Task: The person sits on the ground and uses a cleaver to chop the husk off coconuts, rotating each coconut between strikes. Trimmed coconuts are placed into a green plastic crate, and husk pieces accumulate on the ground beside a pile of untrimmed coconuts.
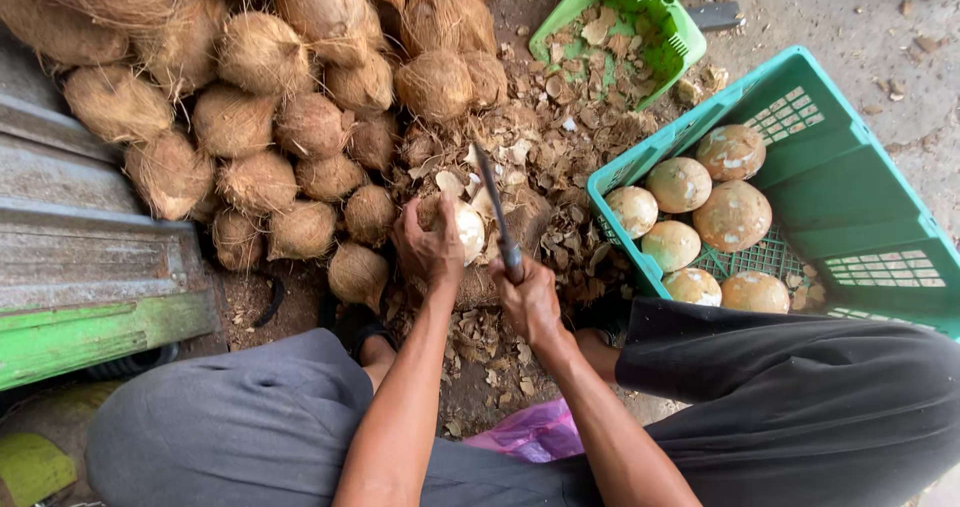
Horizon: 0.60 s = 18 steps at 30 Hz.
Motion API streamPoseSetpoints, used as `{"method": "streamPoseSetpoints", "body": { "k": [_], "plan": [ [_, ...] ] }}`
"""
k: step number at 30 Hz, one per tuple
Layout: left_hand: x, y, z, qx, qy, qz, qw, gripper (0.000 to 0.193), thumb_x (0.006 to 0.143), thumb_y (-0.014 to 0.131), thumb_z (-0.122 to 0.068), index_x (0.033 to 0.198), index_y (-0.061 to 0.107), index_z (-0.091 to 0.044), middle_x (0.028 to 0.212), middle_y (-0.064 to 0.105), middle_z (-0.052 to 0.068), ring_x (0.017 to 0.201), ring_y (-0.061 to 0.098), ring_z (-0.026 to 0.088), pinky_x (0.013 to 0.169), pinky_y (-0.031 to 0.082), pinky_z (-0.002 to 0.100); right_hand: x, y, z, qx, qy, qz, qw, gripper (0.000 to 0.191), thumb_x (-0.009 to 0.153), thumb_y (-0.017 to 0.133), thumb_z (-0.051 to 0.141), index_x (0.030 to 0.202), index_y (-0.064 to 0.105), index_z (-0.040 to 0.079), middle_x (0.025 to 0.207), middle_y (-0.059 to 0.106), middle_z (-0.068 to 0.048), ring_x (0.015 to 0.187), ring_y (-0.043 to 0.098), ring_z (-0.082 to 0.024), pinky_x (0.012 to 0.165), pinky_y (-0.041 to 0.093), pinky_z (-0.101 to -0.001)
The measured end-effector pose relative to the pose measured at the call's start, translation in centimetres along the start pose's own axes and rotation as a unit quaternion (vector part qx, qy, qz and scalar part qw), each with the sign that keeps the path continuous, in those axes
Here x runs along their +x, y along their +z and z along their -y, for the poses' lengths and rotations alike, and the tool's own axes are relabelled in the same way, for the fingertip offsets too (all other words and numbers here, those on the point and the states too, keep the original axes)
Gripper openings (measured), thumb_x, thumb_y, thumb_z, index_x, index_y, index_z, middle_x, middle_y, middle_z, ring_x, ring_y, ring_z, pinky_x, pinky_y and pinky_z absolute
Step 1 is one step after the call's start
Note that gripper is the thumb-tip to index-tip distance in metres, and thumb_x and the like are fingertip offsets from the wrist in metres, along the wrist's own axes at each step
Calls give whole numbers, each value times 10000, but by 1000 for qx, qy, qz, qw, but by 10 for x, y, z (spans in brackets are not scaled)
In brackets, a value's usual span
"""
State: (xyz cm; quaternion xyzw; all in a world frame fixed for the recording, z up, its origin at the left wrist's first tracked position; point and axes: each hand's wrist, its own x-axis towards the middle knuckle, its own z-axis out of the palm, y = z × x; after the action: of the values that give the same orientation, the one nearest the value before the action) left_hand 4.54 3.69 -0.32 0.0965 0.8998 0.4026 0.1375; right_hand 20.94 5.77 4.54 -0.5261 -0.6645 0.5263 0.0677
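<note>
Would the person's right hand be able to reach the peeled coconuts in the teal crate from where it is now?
Probably yes. The teal crate sits open-topped just right of the right hand, and nothing covers the peeled coconuts. The hand is busy gripping a knife, though, so it would need freeing first.

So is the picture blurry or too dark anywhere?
Head view: soft, even daylight with no glare; the hairy brown coconuts and the teal plastic crate look sharp; straight edges bend near the corners; the long knife blade in the right hand is slightly soft.

Left hand [430, 247] fingers curled, gripping; right hand [527, 297] fisted.
</note>
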Motion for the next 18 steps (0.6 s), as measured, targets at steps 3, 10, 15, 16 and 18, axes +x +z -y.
{"method": "streamPoseSetpoints", "body": {
  "k": [3, 10, 15, 16, 18],
  "plan": [
    [4, 6, 0, -275, 107, 72, 953, 780, 868, 710, -625, 1356, 504, -54, 1345, 498, 170, 1219, 522, 313, 993, 481, 495, 6, 7, -15, 22, 110, 80, 990, 214, 939, 621, 272, 803, 553, 121, 614, 585, -43, 437, 475, -135, 418, 451, -387],
    [27, 1, 27, -144, 111, 63, 981, 642, 863, 632, -652, 1170, 681, -90, 1159, 660, 118, 1087, 634, 267, 949, 547, 472, 35, -7, -56, -23, -8, 157, 987, 360, 948, 702, 297, 701, 555, 80, 613, 536, -45, 453, 453, -126, 399, 404, -320],
    [33, 1, 23, -88, 123, 53, 987, 707, 828, 609, -699, 1199, 687, -102, 1137, 684, 97, 1017, 630, 249, 907, 525, 476, 35, -1, -55, 11, 37, 183, 982, 373, 955, 670, 348, 714, 498, 119, 580, 518, -22, 414, 442, -151, 374, 391, -352],
    [34, 1, 20, -101, 135, 39, 985, 702, 840, 611, -701, 1200, 678, -102, 1152, 677, 99, 1031, 630, 246, 904, 522, 473, 31, 6, -53, 38, 38, 165, 985, 374, 948, 667, 346, 713, 482, 121, 584, 515, -10, 416, 444, -148, 372, 415, -359],
    [32, 3, 14, -121, 149, 12, 981, 693, 864, 613, -704, 1202, 661, -101, 1182, 662, 104, 1059, 628, 238, 898, 517, 468, 23, 19, -50, 45, 24, 123, 991, 371, 952, 646, 355, 714, 463, 138, 591, 505, 11, 428, 435, -133, 378, 432, -364]
  ]
}}
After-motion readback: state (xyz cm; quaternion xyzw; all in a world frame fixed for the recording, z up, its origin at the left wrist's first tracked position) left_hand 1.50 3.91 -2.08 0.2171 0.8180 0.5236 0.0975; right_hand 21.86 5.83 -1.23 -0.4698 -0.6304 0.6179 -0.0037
